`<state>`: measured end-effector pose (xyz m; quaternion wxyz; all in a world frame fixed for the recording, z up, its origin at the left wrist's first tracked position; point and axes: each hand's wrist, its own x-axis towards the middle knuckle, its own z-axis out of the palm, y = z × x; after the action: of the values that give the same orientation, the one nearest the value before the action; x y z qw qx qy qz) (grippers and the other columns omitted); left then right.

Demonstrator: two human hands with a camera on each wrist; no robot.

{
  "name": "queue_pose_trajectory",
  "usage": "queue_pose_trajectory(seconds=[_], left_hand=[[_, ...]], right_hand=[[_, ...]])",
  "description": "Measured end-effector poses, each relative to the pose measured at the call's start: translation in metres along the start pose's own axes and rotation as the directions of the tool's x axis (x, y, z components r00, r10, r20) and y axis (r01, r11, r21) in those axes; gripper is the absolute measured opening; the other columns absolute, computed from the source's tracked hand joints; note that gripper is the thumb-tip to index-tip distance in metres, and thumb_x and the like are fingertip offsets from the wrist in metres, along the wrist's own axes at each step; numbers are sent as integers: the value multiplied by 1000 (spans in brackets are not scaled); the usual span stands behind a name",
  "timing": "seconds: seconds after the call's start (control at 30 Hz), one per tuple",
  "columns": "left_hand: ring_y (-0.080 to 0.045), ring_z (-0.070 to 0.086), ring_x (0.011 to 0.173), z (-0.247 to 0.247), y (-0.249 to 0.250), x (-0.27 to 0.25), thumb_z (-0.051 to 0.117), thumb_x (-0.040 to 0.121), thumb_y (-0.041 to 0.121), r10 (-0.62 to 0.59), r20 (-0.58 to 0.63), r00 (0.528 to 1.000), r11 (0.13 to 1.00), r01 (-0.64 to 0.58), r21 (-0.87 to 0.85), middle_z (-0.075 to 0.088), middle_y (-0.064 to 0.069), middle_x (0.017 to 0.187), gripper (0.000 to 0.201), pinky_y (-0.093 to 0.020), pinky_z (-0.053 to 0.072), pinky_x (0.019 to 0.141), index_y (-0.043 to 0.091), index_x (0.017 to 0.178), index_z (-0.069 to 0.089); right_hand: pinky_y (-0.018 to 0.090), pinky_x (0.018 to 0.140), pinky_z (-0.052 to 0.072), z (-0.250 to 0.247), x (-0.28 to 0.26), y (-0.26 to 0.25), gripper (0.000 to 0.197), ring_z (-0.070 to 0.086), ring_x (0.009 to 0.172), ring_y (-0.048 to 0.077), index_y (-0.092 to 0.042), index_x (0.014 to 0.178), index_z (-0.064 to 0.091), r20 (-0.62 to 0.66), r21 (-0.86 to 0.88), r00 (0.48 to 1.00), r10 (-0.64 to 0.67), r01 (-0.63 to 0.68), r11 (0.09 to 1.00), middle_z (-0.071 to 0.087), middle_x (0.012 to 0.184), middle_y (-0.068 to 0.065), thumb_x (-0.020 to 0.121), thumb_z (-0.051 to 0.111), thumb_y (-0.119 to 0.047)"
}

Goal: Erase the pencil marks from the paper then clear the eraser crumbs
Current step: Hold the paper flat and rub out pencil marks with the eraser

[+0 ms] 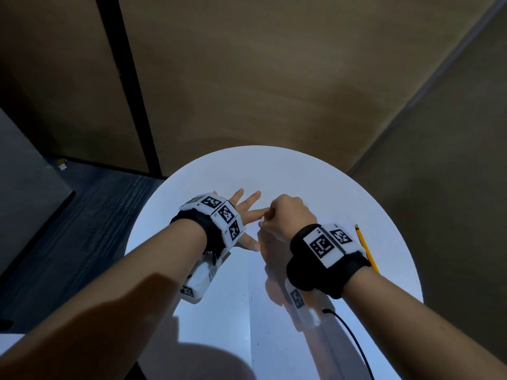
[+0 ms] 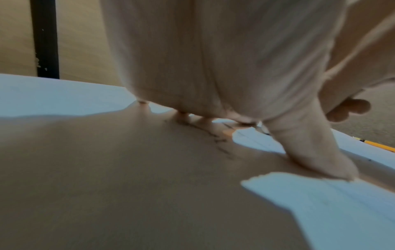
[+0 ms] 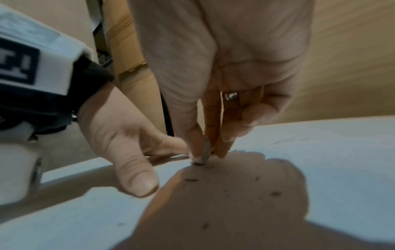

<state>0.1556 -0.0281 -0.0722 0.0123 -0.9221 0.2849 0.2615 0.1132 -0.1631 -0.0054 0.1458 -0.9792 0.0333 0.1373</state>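
On the paper [image 1: 277, 283], her left hand [image 1: 244, 212] lay spread flat while her right hand [image 1: 288, 215] pinched the eraser [image 3: 204, 152] against it.

black wristbands [image 1: 326, 272] with white marker-printed blocks [image 1: 325, 245].

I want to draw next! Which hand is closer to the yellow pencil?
Right. The right hand pinches the eraser nearer the pencil; the left hand presses the paper farther away.
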Motion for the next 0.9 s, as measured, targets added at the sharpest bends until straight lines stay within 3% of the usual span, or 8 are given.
queue_pose_trajectory(seconds=[0.17,0.3,0.4,0.53,0.63,0.77,0.9], left_hand=[[-23,-21,144,7,-2,5,40,67,87,-6,-13,1000,1000,7,28,-31,18,151,96,-70,3,104,54,141,-11],[-21,-15,145,14,-4,7,47,84,66,-14,-77,997,992,24,121,-29,17,152,82,-68,9,105,46,146,-2],[-21,-16,145,10,-2,6,46,81,70,-2,-61,998,996,7,84,-30,18,151,84,-68,8,105,47,145,-3],[-19,-17,145,7,0,0,54,85,55,-8,-78,997,1000,9,13,-27,19,152,79,-67,4,106,46,147,5],[-20,-18,144,5,0,0,50,85,63,6,-56,998,1000,-5,28,-29,17,152,83,-67,4,107,43,148,1],[-19,-17,145,8,-1,1,53,83,62,-2,-79,997,999,5,38,-28,19,152,78,-67,5,106,46,146,11],[-19,-18,144,7,-2,3,54,82,62,3,-53,999,1000,-3,2,-28,19,152,85,-67,3,106,46,147,2]], right_hand=[[28,66,42,-4,0,-1,19,58,83,26,-6,97,62,10,-39,998,-63,64,997,60,96,9,89,52,-21],[26,58,34,-3,-9,-10,19,47,73,22,-8,94,61,113,-143,977,-182,198,970,45,79,4,91,49,-23],[28,63,35,-7,-12,-10,19,47,74,23,-9,87,57,90,-216,974,-210,225,950,41,74,3,93,44,-21],[29,67,34,-6,-18,-14,19,45,77,22,-10,94,61,181,-266,950,-254,296,917,43,78,3,93,45,-21],[28,65,35,-9,-14,-11,19,53,78,27,-8,86,58,101,-279,963,-249,267,922,43,72,3,92,45,-21],[28,70,38,-3,-15,-10,26,59,97,26,-15,107,65,152,-244,947,-283,314,918,60,101,6,94,45,-25],[28,68,36,-2,-15,-7,27,60,96,27,-14,105,65,76,-260,952,-298,307,915,59,98,6,95,42,-25]])
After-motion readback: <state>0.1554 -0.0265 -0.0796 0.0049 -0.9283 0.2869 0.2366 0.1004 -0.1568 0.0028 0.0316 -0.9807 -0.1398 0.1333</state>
